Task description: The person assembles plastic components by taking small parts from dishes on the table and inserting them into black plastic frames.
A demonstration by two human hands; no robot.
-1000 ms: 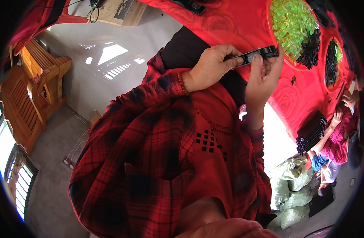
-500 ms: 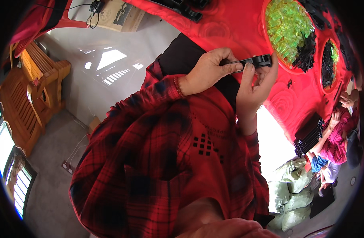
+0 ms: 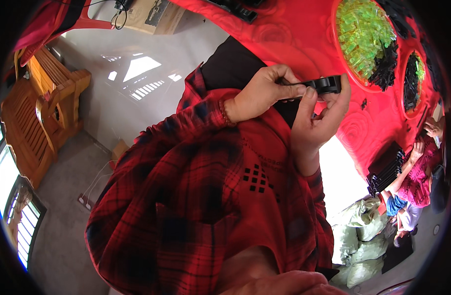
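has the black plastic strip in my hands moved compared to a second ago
Cannot tell. The black strip sits about as close to the green-filled tray as before, and both hands grip it.

Black plastic strip, level, pinched at both ends

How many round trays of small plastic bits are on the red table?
2: a big tray of green and black pieces near the hands, and a smaller tray farther right. More could be hidden beyond the picture's edge.

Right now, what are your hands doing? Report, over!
Left hand and right hand both pinching a black plastic strip, held above the red table. Tray of green pieces sits beyond it. Nothing between the hands.
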